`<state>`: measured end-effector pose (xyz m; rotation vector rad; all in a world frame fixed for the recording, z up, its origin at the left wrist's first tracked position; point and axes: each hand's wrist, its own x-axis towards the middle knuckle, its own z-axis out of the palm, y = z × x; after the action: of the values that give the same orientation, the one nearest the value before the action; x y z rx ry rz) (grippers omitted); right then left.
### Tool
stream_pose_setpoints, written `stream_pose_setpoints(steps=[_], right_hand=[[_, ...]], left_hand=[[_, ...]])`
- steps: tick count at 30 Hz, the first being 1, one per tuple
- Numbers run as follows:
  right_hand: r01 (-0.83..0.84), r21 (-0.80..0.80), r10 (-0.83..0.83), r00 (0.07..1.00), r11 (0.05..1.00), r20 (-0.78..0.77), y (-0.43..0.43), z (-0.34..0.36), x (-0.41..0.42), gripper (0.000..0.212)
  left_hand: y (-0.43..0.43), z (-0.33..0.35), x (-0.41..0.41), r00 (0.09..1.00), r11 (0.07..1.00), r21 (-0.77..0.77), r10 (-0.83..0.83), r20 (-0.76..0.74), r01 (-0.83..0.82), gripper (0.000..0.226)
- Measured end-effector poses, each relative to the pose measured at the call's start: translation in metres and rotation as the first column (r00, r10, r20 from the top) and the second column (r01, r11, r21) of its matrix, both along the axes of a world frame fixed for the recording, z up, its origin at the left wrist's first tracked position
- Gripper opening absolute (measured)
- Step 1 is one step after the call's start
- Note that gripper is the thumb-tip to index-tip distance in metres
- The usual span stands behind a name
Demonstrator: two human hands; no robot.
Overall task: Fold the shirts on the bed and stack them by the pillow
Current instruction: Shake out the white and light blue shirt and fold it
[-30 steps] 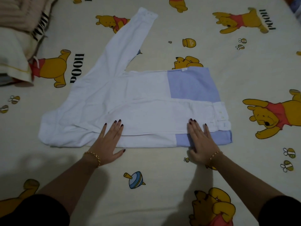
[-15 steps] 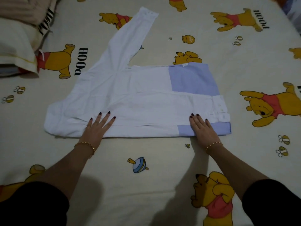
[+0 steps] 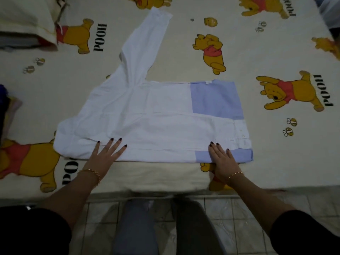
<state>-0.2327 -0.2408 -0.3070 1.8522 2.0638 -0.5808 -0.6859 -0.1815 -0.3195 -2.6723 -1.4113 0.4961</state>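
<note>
Cream bed sheet [image 3: 276, 162] with a bear print and black "POOH" lettering [image 3: 100, 37], sideways and repeated. White and pale-blue long-sleeved shirt [image 3: 156, 126] lies flat by the bed's near edge, one sleeve [image 3: 145, 43] angled toward the far edge. Left hand [image 3: 106, 155] and right hand [image 3: 222, 159] press its near hem, fingers straight, gripping nothing. Cream pillow [image 3: 24, 19] at the far left corner, cut off. Dark heap [image 3: 5, 107] at the left edge, unreadable.

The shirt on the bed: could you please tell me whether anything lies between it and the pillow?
Nothing visible does. Only printed bedsheet shows between the shirt and the pillow at the far left. The left hand and right hand lie flat on the shirt's near edge, nothing between.
</note>
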Motion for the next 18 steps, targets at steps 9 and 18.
stream_pose_setpoints(steps=[9, 18], right_hand=[[-0.138, 0.088, 0.154, 0.965, 0.987, -0.211, 0.061, 0.03, -0.094, 0.06], [-0.292, 0.179, 0.324, 0.927, 0.94, -0.189, 0.101, 0.028, -0.269, 0.048]], left_hand=[[-0.022, 0.018, -0.047, 0.767, 0.875, -0.207, 0.483, 0.423, -0.437, 0.067], [0.035, 0.022, -0.073, 0.398, 0.546, -0.574, 0.838, 0.374, -0.61, 0.071]])
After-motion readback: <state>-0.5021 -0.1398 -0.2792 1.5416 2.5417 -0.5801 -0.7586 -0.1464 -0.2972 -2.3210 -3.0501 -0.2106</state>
